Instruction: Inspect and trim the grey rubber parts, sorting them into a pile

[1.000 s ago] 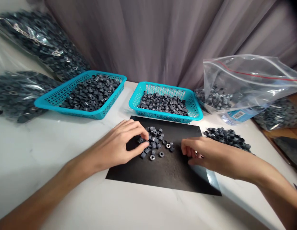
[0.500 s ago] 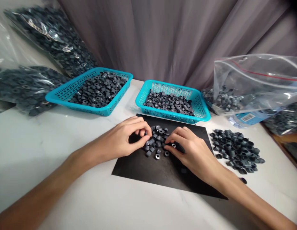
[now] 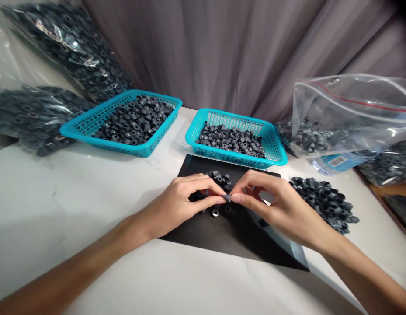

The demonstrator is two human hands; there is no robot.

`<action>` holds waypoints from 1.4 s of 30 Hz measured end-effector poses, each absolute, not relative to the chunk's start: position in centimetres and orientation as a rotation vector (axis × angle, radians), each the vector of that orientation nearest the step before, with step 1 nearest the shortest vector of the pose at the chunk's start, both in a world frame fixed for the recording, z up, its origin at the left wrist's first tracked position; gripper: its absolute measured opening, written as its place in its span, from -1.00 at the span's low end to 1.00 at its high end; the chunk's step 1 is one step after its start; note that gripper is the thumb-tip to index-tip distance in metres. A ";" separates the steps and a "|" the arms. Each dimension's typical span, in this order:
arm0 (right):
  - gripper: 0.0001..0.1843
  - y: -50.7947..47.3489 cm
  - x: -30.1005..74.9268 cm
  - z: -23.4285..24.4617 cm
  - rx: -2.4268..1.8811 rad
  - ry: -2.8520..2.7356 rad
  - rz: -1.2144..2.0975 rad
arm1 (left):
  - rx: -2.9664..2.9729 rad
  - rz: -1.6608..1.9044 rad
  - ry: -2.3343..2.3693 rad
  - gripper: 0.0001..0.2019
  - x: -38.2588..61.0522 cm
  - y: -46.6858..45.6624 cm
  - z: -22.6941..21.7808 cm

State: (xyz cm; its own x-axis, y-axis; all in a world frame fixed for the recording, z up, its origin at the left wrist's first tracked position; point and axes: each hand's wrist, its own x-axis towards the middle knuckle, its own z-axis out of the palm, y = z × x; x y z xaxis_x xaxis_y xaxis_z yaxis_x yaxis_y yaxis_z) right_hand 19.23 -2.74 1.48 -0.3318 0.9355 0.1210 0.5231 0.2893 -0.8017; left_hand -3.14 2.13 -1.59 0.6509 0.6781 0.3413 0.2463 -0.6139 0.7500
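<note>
Over the black mat, my left hand and my right hand meet fingertip to fingertip. Between them they pinch one small dark grey cap-like piece, mostly covered by the fingers. Thumb and forefinger of each hand are closed on it. Behind and below the fingers lies a small pile of dark grey ring-shaped pieces, partly hidden by my left hand. One ring with a bright metallic face sits at the pile's near side.
Two blue baskets of grey pieces stand at the back. Hollow grey caps are heaped at right. A zip bag, a bottle and filled plastic bags flank the white table.
My hands were apart on either side of the pile. Both have come together above the mat, and a small grey piece is now pinched between their fingertips.
</note>
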 end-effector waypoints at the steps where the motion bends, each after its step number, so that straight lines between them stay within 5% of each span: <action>1: -0.85 -2.7 19.3 1.6 -1.300 -1.963 0.901 | 2.163 0.805 0.727 -0.93 -3.1 2.1 -1.5; 24: -0.84 -3.1 24.0 2.2 -1.845 -2.616 0.680 | 2.166 0.682 0.833 -0.92 -2.8 2.1 -1.9; 30: -0.96 -2.7 23.5 2.1 -1.766 -2.566 0.737 | 2.398 0.680 0.738 -0.92 -2.8 2.2 -1.7; 42: -0.82 -2.8 21.3 2.3 -1.480 -2.423 0.663 | 2.365 0.668 0.714 -0.92 -2.4 1.4 -1.7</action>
State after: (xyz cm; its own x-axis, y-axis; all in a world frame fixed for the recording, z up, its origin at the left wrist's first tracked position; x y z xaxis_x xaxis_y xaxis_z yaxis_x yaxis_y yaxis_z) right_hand 21.29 -2.76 2.29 -0.4659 0.8839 -0.0415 0.7818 0.3892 -0.4872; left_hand -2.42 1.36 -1.72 0.7323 0.6167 0.2888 0.3294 -0.6920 0.6423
